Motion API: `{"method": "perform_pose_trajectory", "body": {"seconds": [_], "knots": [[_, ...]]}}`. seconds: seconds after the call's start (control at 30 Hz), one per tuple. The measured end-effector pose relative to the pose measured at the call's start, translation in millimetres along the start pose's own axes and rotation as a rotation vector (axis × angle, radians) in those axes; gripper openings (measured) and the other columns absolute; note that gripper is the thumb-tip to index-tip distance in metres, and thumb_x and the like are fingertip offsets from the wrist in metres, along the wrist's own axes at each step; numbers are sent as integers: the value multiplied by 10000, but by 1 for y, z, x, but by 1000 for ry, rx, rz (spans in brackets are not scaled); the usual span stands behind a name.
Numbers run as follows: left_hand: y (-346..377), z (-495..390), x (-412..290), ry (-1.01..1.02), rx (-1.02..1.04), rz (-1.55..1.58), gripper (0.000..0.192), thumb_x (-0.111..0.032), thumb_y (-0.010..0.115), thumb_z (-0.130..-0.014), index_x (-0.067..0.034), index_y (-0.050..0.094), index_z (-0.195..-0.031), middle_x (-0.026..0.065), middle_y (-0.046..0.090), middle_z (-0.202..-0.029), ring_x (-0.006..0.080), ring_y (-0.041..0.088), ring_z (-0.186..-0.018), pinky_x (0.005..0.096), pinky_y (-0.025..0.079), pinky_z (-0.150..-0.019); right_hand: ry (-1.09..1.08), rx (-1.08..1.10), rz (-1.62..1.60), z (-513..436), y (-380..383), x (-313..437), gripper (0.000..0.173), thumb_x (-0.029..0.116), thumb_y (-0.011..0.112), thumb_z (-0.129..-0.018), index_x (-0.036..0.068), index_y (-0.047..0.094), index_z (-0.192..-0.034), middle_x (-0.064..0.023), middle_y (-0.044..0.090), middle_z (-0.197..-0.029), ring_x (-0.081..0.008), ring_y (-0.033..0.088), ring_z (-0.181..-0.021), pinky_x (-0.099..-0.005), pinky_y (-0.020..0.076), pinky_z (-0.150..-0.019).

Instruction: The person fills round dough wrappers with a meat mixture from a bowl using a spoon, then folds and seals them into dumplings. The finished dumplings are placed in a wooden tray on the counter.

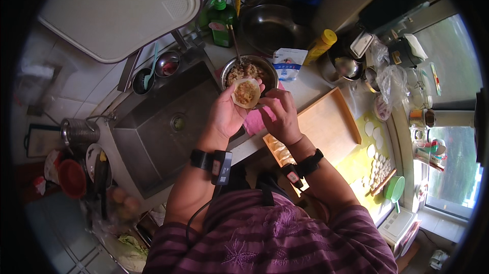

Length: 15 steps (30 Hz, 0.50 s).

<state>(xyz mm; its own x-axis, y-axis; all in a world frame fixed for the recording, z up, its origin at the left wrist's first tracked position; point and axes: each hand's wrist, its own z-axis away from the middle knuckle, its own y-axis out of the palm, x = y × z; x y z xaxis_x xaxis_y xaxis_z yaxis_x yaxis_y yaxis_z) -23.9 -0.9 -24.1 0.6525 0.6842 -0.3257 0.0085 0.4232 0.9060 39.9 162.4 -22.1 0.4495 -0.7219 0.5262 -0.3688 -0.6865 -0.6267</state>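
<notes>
A round dumpling wrapper (252, 103) lies on the upturned palm and fingers of my left hand (228, 117). Minced filling (245, 92) is heaped in the middle of the wrapper, which is unfolded. Beside its right edge is my right hand (282, 115), fingers bent and apart; whether a fingertip touches the wrapper I cannot tell. Just beyond my hands stands a metal bowl (276, 79) of more filling, with chopsticks (233, 43) leaning in it. Part of the bowl is hidden by my left hand. A pink cloth (254, 123) lies under and in front of the bowl.
The steel sink (153, 151) is at left. To the right lies a wooden board (324, 121) with a raised rim and folded dumplings (282, 151). Beyond it are loose wrappers (377, 136), dough pieces (380, 167) and a rolling pin (383, 182). A wok (269, 27) stands behind the bowl.
</notes>
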Motion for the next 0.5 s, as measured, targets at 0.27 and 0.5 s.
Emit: {"method": "perform_pose_trajectory", "body": {"seconds": [0.27,0.5], "knots": [[17,2,42,-50,58,11,446,-304,439,-1019,5,495,-1336,174,551,-1344,270,528,-1254,407,441,-1054,-68,-65,-21,11,-45,13,268,-27,731,-689,70,640,-922,-114,589,-1010,-327,566,-948,-409,482,-789],[53,22,76,-100,223,-373,410,-295,577,-974,-47,518,-1294,48,596,-1226,144,566,-1148,318,451,-1019,184,-257,-60,18,-76,19,185,-7,687,-743,57,613,-900,-141,560,-1025,-343,524,-957,-412,443,-821]]}}
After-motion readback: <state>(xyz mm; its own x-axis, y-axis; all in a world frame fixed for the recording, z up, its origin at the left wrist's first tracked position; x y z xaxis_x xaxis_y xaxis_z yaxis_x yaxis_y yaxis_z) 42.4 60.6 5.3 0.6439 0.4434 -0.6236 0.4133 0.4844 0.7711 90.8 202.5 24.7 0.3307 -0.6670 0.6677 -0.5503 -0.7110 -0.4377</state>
